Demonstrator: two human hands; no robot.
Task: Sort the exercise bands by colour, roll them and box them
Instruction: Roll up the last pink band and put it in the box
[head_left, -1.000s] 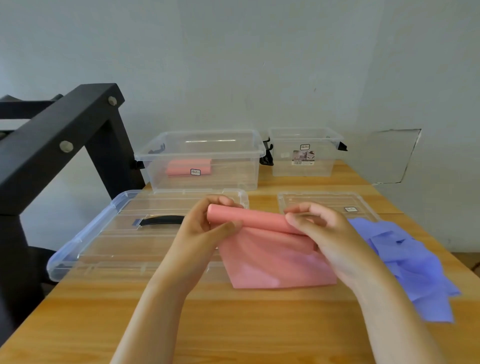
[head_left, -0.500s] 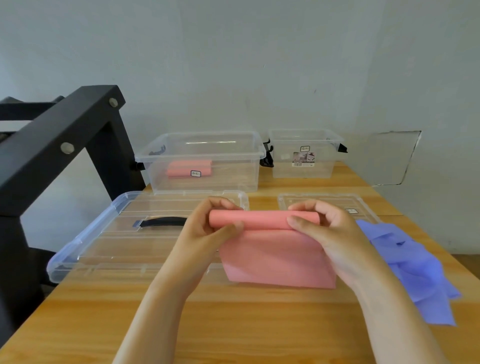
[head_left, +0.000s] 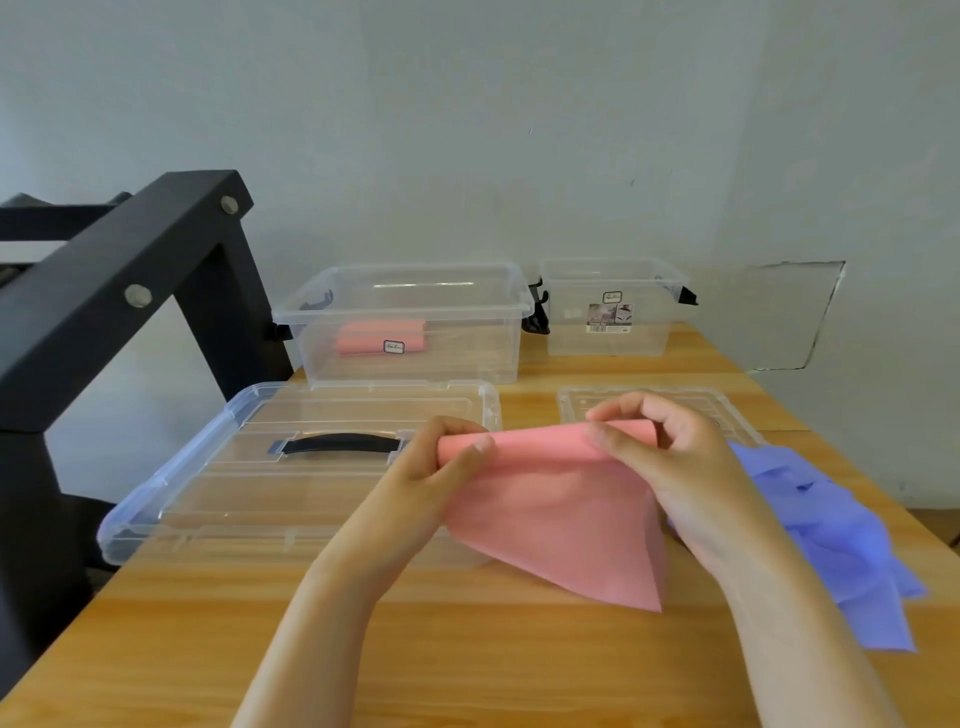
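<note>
A pink exercise band (head_left: 561, 509) is partly rolled at its far edge and lifted off the table, its loose end hanging to a corner. My left hand (head_left: 436, 462) grips the roll's left end. My right hand (head_left: 670, 457) pinches the roll's right end. A rolled pink band (head_left: 363, 338) lies inside the large clear box (head_left: 415, 291) at the back. A smaller clear box (head_left: 613, 312) stands to its right. Crumpled purple bands (head_left: 831, 535) lie on the table right of my right hand.
A large clear lid (head_left: 218, 488) with a black handle lies under my left hand. A small clear lid (head_left: 587, 405) lies behind my right hand. A black metal frame (head_left: 119, 291) rises at the left. The wooden table (head_left: 467, 665) ends at a wall.
The band's free end has lifted off the table and now hangs tilted to a point. Both hands have kept turning the roll and stayed in place.
</note>
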